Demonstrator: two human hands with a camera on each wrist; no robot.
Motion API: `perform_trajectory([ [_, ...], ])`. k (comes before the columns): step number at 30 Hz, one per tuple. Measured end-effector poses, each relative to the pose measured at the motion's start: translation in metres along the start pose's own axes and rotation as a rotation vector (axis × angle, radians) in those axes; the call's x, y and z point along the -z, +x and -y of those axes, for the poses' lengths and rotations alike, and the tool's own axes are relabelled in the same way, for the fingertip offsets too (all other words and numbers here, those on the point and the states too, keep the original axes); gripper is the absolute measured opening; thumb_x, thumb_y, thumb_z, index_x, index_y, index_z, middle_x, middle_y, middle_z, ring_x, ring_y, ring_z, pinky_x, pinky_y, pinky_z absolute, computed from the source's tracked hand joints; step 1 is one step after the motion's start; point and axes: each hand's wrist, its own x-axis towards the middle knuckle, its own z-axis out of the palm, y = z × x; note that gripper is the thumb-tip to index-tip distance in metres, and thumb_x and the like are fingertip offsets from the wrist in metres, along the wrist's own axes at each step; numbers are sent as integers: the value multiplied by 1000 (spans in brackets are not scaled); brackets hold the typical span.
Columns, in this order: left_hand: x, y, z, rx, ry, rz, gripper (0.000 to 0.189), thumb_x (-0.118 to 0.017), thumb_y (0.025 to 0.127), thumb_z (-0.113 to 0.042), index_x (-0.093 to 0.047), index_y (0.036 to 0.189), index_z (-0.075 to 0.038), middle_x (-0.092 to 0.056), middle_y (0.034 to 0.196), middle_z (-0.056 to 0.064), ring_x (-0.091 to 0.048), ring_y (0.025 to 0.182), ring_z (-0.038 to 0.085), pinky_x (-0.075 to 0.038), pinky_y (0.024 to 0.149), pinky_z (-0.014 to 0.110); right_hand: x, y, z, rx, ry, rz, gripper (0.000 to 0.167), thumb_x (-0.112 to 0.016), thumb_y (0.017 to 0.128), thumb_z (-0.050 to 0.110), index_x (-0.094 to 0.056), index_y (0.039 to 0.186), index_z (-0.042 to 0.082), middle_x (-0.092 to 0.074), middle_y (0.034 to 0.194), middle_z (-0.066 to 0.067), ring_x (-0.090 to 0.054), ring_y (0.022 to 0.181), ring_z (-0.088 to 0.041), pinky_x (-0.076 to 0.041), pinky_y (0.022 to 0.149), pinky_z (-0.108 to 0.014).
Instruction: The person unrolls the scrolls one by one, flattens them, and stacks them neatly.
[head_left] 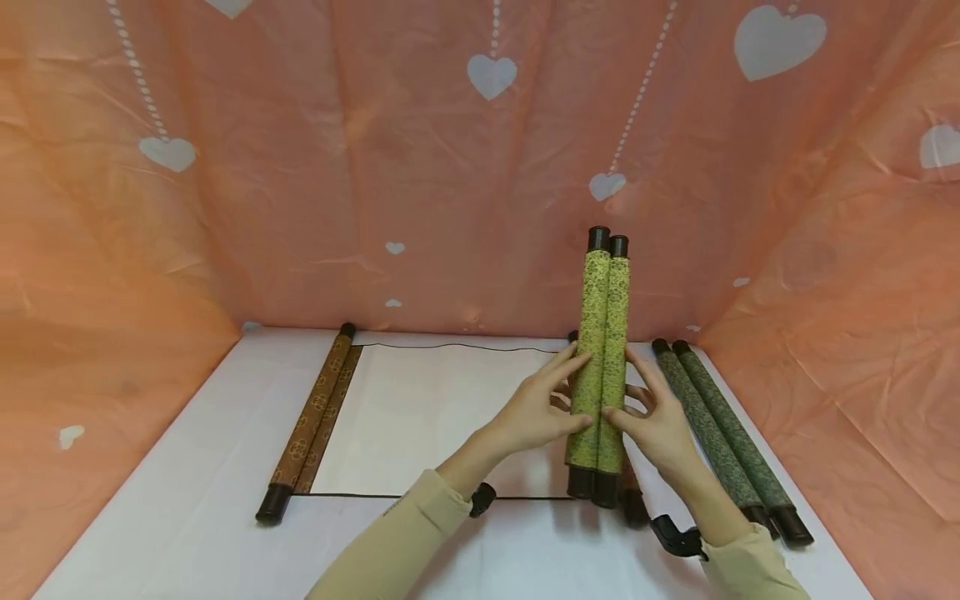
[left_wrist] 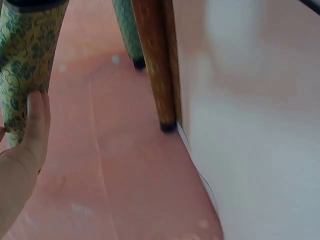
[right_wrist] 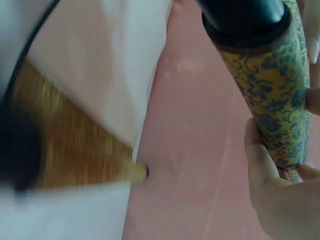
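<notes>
Both hands hold a yellow-green scroll (head_left: 596,317) with a dark floral pattern and black end knobs, its two rolls side by side. It stands nearly upright over the right part of the table. My left hand (head_left: 536,412) grips its left side, thumb in front. On the other side, my right hand (head_left: 660,425) grips the right roll, thumb also in front. In the right wrist view the fingers (right_wrist: 262,165) wrap the patterned roll. Below lies an opened brown scroll with a white sheet (head_left: 427,400); its left roller (head_left: 311,425) shows fully, its right one is mostly hidden.
A dark green scroll (head_left: 720,425) with two rolls lies along the table's right side. The white tabletop (head_left: 180,475) is bordered by orange-pink curtain (head_left: 420,183) with white hearts at the back and both sides. Black wrist straps (head_left: 675,537) sit at the cuffs.
</notes>
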Motion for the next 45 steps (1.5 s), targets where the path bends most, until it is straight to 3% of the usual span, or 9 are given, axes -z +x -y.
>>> perform_trajectory([
  [1, 5, -4, 3, 8, -22, -17, 87, -81, 92, -11, -34, 164, -24, -17, 173, 1, -66, 102, 17, -57, 87, 23, -8, 1, -1, 3, 14, 8, 93, -67, 91, -13, -23, 168, 19, -16, 170, -13, -53, 127, -13, -55, 88, -19],
  [7, 33, -26, 23, 38, -33, -139, 88, -83, 90, -11, -36, 164, -24, -24, 171, 7, -65, 106, 23, -59, 88, 32, -53, 3, -10, 50, 20, 65, 93, -69, 90, -13, -25, 167, 15, -19, 168, -14, -47, 136, -44, -54, 98, -32],
  [16, 71, -55, 39, 151, -20, -295, 87, -83, 91, -18, -36, 163, -33, -35, 165, 2, -63, 113, 33, -60, 77, 37, -107, 0, -11, 88, 89, 138, 96, -73, 86, -11, -28, 166, 18, -21, 167, -12, -52, 127, -40, -56, 94, -36],
  [21, 83, -69, 45, 163, 6, -353, 86, -82, 91, -14, -37, 163, -30, -34, 167, 6, -64, 110, 34, -60, 74, 37, -132, 2, -7, 89, 73, 143, 97, -74, 86, -8, -28, 166, 20, -23, 163, -13, -53, 120, -35, -55, 92, -38],
  [28, 87, -83, 52, 142, 32, -336, 85, -82, 90, -8, -40, 161, -28, -40, 163, 3, -63, 108, 32, -57, 72, 35, -154, 6, -9, 75, 66, 58, 87, -82, 88, 1, -36, 161, 16, -36, 145, -19, -61, 100, -27, -59, 80, -30],
  [33, 86, -86, 56, 133, 35, -323, 85, -80, 91, -6, -39, 162, -28, -37, 164, 6, -62, 108, 32, -56, 69, 34, -157, 6, -12, 71, 84, 37, 83, -81, 88, 1, -40, 158, 13, -39, 141, -22, -62, 97, -28, -59, 76, -29],
  [38, 88, -89, 58, 133, 72, -314, 85, -72, 91, -2, -35, 163, -27, -36, 164, 10, -59, 108, 33, -56, 67, 34, -156, 6, -13, 57, 116, 63, 82, -73, 89, -4, -38, 160, 14, -38, 145, -23, -63, 98, -26, -59, 73, -29],
  [43, 92, -91, 58, 146, 77, -310, 77, -63, 90, 0, -43, 160, -24, -31, 164, 19, -53, 123, 41, -51, 79, 40, -149, 9, -12, 41, 118, 82, 82, -60, 89, -9, -38, 162, 22, -38, 152, -20, -61, 97, -28, -51, 63, -27],
  [45, 93, -92, 56, 158, 74, -313, 73, -61, 90, -1, -47, 158, -24, -29, 165, 20, -49, 130, 43, -48, 81, 43, -146, 11, -12, 45, 109, 86, 80, -56, 89, -10, -41, 161, 24, -39, 154, -18, -58, 108, -33, -46, 64, -27],
])
